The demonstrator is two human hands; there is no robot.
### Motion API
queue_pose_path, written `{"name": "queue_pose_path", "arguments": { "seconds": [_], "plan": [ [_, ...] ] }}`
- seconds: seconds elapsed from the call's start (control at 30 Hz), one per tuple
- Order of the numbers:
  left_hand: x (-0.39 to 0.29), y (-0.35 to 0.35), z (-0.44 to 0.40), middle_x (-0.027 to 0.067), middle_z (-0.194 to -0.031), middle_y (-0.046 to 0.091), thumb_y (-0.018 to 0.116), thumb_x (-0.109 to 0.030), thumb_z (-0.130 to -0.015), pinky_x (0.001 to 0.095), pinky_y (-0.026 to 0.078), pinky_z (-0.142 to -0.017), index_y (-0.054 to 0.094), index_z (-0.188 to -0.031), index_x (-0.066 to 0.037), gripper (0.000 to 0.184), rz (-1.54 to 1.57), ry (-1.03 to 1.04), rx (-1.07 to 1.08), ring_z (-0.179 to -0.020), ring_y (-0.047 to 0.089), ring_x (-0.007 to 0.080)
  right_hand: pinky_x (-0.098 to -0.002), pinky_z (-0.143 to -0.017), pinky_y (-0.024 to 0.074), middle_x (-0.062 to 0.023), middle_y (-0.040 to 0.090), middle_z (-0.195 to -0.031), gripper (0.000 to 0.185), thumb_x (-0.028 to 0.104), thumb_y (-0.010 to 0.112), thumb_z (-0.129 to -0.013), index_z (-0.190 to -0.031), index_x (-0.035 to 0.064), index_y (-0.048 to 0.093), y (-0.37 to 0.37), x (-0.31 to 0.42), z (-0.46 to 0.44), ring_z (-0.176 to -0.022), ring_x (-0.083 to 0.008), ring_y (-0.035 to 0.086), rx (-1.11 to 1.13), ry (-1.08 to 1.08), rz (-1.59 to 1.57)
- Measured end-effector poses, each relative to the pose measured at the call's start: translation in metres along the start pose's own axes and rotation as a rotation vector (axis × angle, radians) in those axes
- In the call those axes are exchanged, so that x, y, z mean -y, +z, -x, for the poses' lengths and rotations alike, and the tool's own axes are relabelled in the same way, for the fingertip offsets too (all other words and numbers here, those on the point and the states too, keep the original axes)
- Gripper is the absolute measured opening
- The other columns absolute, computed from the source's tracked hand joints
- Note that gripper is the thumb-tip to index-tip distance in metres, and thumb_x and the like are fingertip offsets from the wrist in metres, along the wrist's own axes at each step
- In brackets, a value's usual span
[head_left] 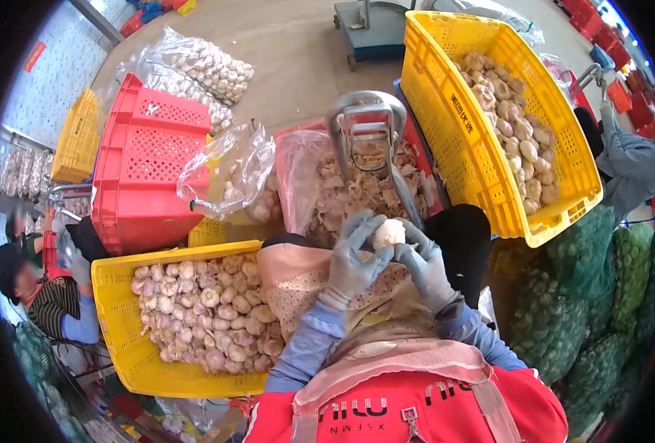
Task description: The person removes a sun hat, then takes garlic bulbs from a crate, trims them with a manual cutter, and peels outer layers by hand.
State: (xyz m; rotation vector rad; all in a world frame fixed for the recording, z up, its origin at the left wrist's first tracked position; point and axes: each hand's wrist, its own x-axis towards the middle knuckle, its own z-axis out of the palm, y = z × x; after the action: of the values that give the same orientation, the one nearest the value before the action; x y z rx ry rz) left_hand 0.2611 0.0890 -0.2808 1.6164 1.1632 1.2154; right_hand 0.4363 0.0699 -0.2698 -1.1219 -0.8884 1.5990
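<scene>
My left hand (355, 258) and my right hand (425, 263), both in grey-blue gloves, hold one pale garlic bulb (389, 233) between their fingertips above my lap. Beyond them a metal frame with a curved bar (368, 103) stands over a red crate heaped with garlic skins (335, 196). To the left, a yellow crate (113, 317) holds many whitish and pinkish garlic bulbs (209, 314). Another yellow crate (446, 125), tilted at the upper right, contains browner bulbs (519, 133).
Stacked red crates (146, 159) stand at the upper left, with a clear plastic bag (228, 170) beside them. Green mesh sacks (556, 317) lie at the right. One person (47, 303) sits at the far left, another (630, 166) at the far right.
</scene>
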Motion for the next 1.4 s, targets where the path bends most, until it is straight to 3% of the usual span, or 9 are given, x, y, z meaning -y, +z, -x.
{"name": "queue_pose_path", "arguments": {
  "seconds": [0.13,0.43,0.73,0.87,0.97,1.03,1.13,1.3,1.4],
  "plan": [
    [-0.004,-0.010,-0.001,0.0133,-0.106,0.071,0.082,-0.009,-0.085,0.0373,0.056,-0.086,0.076,-0.104,0.002,0.023,-0.066,0.145,0.000,-0.102,0.069,0.0280,-0.0242,-0.090,0.0532,-0.0021,0.068,-0.120,0.053,0.019,0.069,-0.098,-0.144,-0.0035,0.056,0.002,0.016,0.004,-0.101,-0.0081,0.064,0.017,0.140,-0.015],
    [0.009,0.022,0.015,0.0004,-0.100,0.074,0.073,-0.024,-0.101,0.0241,0.054,-0.077,0.074,-0.112,0.002,0.028,0.819,-0.608,-0.403,-0.086,0.064,0.0058,-0.0280,-0.082,0.0577,-0.0024,0.071,-0.110,0.041,0.025,0.069,-0.098,-0.130,-0.0006,0.066,-0.004,-0.009,-0.005,-0.090,-0.0116,0.068,-0.141,0.149,-0.124],
    [0.020,0.017,0.015,0.0143,-0.094,0.075,0.074,-0.011,-0.094,0.0346,0.056,-0.076,0.071,-0.103,0.000,0.014,-0.102,-0.176,-0.134,-0.084,0.072,0.0205,-0.0348,-0.096,0.0571,-0.0043,0.061,-0.130,0.074,0.035,0.071,-0.092,-0.155,0.0069,0.044,-0.005,-0.002,0.003,-0.116,-0.0142,0.062,0.199,0.145,-0.138],
    [0.032,0.025,0.012,0.0056,-0.091,0.074,0.070,-0.017,-0.100,0.0314,0.055,-0.072,0.071,-0.102,-0.003,0.014,0.193,-0.181,-0.283,-0.084,0.068,0.0130,-0.0299,-0.095,0.0543,-0.0033,0.063,-0.122,0.072,0.029,0.081,-0.088,-0.148,0.0032,0.050,-0.010,-0.020,-0.008,-0.110,-0.0122,0.062,0.082,0.092,-0.043],
    [0.029,0.011,0.000,0.0038,-0.104,0.073,0.062,-0.023,-0.107,0.0283,0.054,-0.079,0.068,-0.121,-0.002,0.026,0.514,-0.535,-0.478,-0.089,0.067,0.0117,-0.0302,-0.093,0.0546,-0.0042,0.065,-0.117,0.074,0.016,0.084,-0.084,-0.148,0.0009,0.050,-0.006,-0.028,-0.009,-0.105,-0.0124,0.064,-0.059,-0.092,0.023],
    [0.065,0.004,0.004,0.0089,-0.125,0.068,0.055,-0.034,-0.110,0.0317,0.055,-0.089,0.061,-0.137,-0.004,0.041,0.276,-0.347,-0.190,-0.106,0.066,0.0164,-0.0319,-0.095,0.0547,-0.0085,0.068,-0.119,0.078,0.009,0.086,-0.080,-0.149,0.0008,0.050,-0.010,-0.035,-0.014,-0.107,-0.0169,0.066,-0.106,-0.294,0.206],
    [0.037,0.008,0.013,0.0090,-0.140,0.061,0.051,-0.043,-0.110,0.0337,0.055,-0.099,0.049,-0.151,-0.004,0.057,1.074,-0.885,0.090,-0.119,0.063,0.0187,-0.0371,-0.104,0.0499,-0.0195,0.065,-0.133,0.070,0.006,0.077,-0.081,-0.147,0.0017,0.053,-0.007,-0.023,-0.021,-0.117,-0.0326,0.066,-0.023,-0.617,0.811],
    [0.040,0.004,0.022,0.0063,-0.133,0.064,0.063,-0.033,-0.106,0.0353,0.059,-0.091,0.047,-0.154,-0.008,0.056,1.097,-0.634,0.046,-0.110,0.066,0.0177,-0.0351,-0.116,0.0408,-0.0130,0.056,-0.150,0.055,0.002,0.055,-0.098,-0.153,-0.0021,0.047,-0.007,-0.011,-0.017,-0.138,-0.0206,0.054,-0.039,-0.108,-0.113],
    [0.024,-0.008,0.017,0.0075,-0.133,0.061,0.075,-0.014,-0.098,0.0322,0.057,-0.095,0.049,-0.152,-0.005,0.061,0.778,-0.583,0.152,-0.114,0.063,0.0179,-0.0306,-0.098,0.0502,-0.0082,0.067,-0.127,0.045,0.022,0.060,-0.103,-0.141,-0.0016,0.059,-0.014,-0.015,-0.023,-0.113,-0.0151,0.063,-0.045,0.068,-0.045]
  ]
}}
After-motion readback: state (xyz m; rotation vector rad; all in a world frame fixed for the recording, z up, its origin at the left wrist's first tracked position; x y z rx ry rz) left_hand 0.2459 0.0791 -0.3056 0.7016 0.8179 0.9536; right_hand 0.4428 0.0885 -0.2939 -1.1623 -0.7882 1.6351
